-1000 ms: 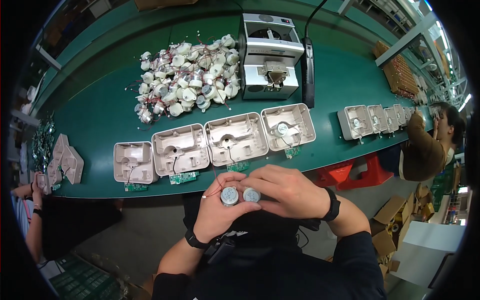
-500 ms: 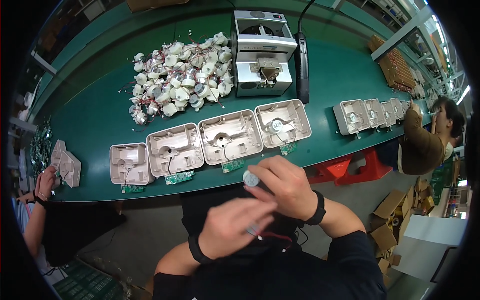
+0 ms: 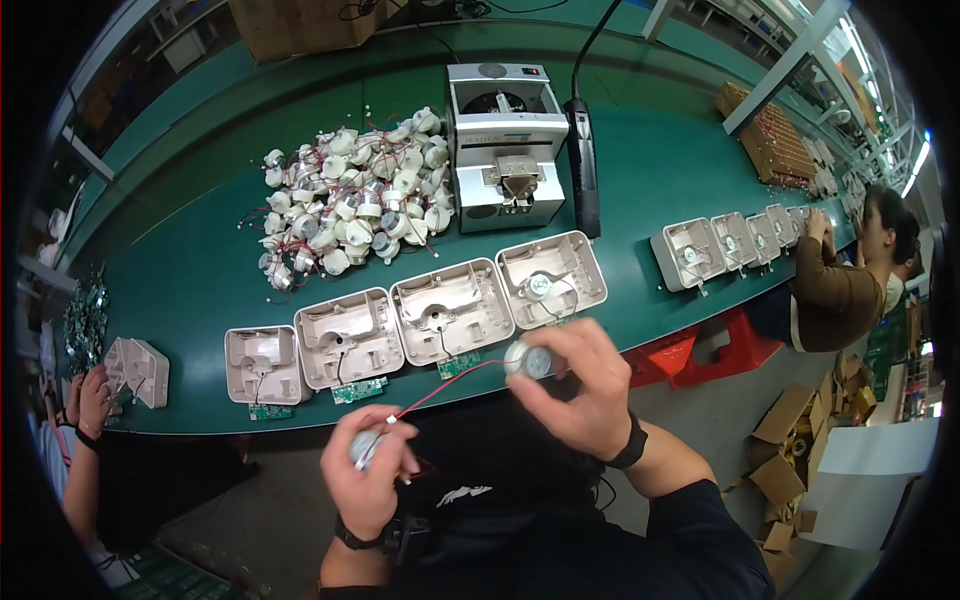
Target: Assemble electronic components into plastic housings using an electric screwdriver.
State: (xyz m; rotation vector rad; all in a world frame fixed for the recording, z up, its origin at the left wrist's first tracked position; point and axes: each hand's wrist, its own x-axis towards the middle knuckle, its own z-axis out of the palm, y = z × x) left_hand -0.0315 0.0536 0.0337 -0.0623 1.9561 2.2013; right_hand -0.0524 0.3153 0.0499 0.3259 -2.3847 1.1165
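Observation:
Between thumb and fingers, my right hand grips a small motor with a white body and grey metal face. From it a red wire stretches to my left hand, whose fingers are closed around a second grey-faced motor. A small white connector shows at the left fingertips. Beyond my hands, several off-white plastic housings stand in a row, with green circuit boards at their front edges. The rightmost housing has a motor seated in it.
A heap of white motors with red wires lies at the back left. Beside it stand a grey machine and a black electric screwdriver. Co-workers sit left and right along the green table. A red stool stands below.
My hands have moved apart, the left one down and leftward. A red wire now stretches between them, and a second motor shows in the left hand. The view has shifted slightly.

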